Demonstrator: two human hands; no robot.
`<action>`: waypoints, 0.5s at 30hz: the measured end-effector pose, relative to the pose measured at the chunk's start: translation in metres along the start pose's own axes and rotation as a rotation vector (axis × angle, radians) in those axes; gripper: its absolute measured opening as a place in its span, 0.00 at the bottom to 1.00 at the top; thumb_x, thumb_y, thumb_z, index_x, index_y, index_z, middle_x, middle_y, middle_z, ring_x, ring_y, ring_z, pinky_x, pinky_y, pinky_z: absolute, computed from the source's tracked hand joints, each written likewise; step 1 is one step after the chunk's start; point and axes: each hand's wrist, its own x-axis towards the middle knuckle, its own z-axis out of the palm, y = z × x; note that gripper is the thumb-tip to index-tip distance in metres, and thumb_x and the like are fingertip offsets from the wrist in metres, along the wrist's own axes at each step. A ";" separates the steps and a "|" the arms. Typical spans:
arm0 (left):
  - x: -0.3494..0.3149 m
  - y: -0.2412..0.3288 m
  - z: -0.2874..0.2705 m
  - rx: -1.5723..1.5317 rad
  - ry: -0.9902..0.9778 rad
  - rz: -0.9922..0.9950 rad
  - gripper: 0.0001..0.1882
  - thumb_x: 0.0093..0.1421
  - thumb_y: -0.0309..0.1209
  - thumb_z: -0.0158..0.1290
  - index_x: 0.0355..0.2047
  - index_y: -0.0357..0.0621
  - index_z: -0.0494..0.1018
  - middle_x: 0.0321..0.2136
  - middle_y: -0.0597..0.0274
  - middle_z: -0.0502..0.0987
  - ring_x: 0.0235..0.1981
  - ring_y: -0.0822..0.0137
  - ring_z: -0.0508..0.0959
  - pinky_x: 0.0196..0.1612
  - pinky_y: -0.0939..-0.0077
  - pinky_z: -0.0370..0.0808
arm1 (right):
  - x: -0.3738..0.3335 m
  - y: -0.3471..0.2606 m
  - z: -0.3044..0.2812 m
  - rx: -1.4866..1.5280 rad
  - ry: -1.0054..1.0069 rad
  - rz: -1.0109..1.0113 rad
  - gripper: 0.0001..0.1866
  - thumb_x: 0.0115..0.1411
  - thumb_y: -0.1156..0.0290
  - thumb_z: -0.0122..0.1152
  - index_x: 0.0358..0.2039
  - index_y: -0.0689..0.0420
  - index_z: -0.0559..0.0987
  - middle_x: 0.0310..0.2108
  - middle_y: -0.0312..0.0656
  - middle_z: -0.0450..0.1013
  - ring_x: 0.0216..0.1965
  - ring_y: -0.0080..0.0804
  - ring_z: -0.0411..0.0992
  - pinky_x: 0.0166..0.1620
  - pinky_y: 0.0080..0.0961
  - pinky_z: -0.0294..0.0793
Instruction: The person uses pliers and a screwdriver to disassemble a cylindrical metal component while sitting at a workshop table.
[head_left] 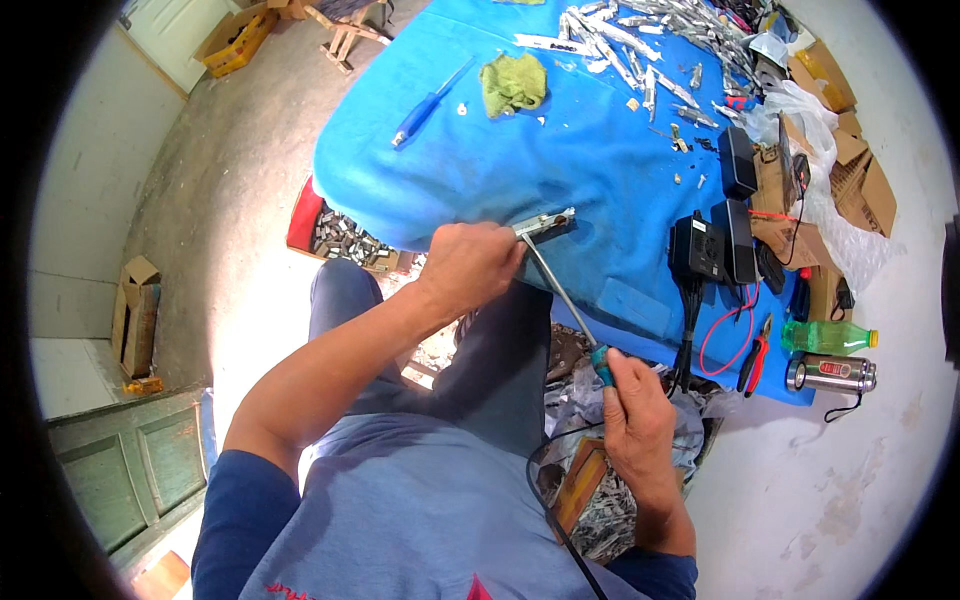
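Here, small silvery metal bracket (545, 224).

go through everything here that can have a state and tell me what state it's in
left hand: closed on the metal strip
right hand: gripping the screwdriver, its tip at the strip
green bottle: lying down, capped
steel flask: lying down
pliers: closed
green cloth: crumpled

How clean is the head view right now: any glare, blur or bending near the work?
Head view: left hand and screwdriver are sharp; sunlight washes out the floor beside them; the blue table edges bow toward the black fisheye rim.
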 end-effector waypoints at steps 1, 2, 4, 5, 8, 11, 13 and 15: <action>0.000 0.000 0.000 0.000 -0.007 -0.008 0.15 0.61 0.40 0.54 0.23 0.42 0.75 0.22 0.54 0.76 0.25 0.49 0.78 0.28 0.54 0.72 | 0.001 -0.003 -0.001 -0.029 -0.021 0.001 0.21 0.57 0.76 0.62 0.53 0.56 0.76 0.41 0.50 0.75 0.39 0.49 0.76 0.43 0.36 0.76; 0.000 -0.001 0.000 -0.005 -0.004 -0.005 0.15 0.61 0.40 0.54 0.23 0.42 0.75 0.22 0.53 0.76 0.25 0.49 0.78 0.28 0.55 0.72 | 0.002 -0.006 -0.003 -0.060 -0.041 0.002 0.21 0.57 0.77 0.61 0.53 0.57 0.76 0.42 0.51 0.75 0.40 0.49 0.76 0.43 0.34 0.75; -0.001 -0.002 0.001 -0.015 0.002 0.000 0.16 0.61 0.40 0.54 0.23 0.42 0.75 0.23 0.53 0.76 0.25 0.48 0.78 0.28 0.55 0.72 | 0.003 -0.007 -0.003 -0.110 -0.053 -0.009 0.20 0.58 0.78 0.61 0.52 0.58 0.76 0.41 0.51 0.75 0.40 0.49 0.76 0.43 0.33 0.75; -0.001 -0.001 0.001 -0.014 0.006 0.001 0.16 0.61 0.40 0.54 0.22 0.42 0.75 0.22 0.53 0.76 0.25 0.48 0.78 0.28 0.54 0.72 | 0.003 -0.007 -0.002 -0.130 -0.043 -0.019 0.20 0.57 0.79 0.61 0.52 0.58 0.77 0.40 0.51 0.76 0.39 0.49 0.76 0.42 0.33 0.76; 0.001 -0.001 0.002 -0.003 0.010 -0.003 0.17 0.60 0.40 0.54 0.21 0.41 0.74 0.21 0.52 0.76 0.24 0.47 0.77 0.27 0.54 0.72 | 0.007 -0.009 -0.002 -0.088 -0.025 -0.010 0.19 0.58 0.77 0.61 0.51 0.58 0.77 0.37 0.50 0.77 0.36 0.46 0.77 0.40 0.33 0.76; 0.002 -0.002 0.004 0.013 0.004 -0.023 0.17 0.59 0.39 0.54 0.19 0.41 0.74 0.19 0.51 0.76 0.23 0.47 0.77 0.27 0.53 0.72 | 0.010 -0.003 0.001 0.076 0.010 0.055 0.17 0.61 0.75 0.60 0.51 0.60 0.78 0.34 0.45 0.78 0.32 0.37 0.77 0.36 0.29 0.75; 0.003 -0.003 0.004 0.009 0.009 -0.038 0.16 0.59 0.39 0.54 0.18 0.42 0.74 0.18 0.51 0.75 0.22 0.47 0.77 0.26 0.53 0.72 | 0.010 0.004 0.004 0.239 -0.003 0.204 0.17 0.62 0.73 0.60 0.52 0.61 0.77 0.33 0.41 0.79 0.31 0.31 0.76 0.35 0.26 0.75; 0.005 -0.003 0.005 0.008 0.010 -0.048 0.16 0.59 0.39 0.54 0.18 0.42 0.74 0.18 0.50 0.75 0.22 0.46 0.77 0.26 0.53 0.72 | 0.009 0.008 0.006 0.435 -0.057 0.448 0.17 0.63 0.71 0.60 0.52 0.62 0.77 0.33 0.37 0.79 0.31 0.25 0.75 0.35 0.23 0.74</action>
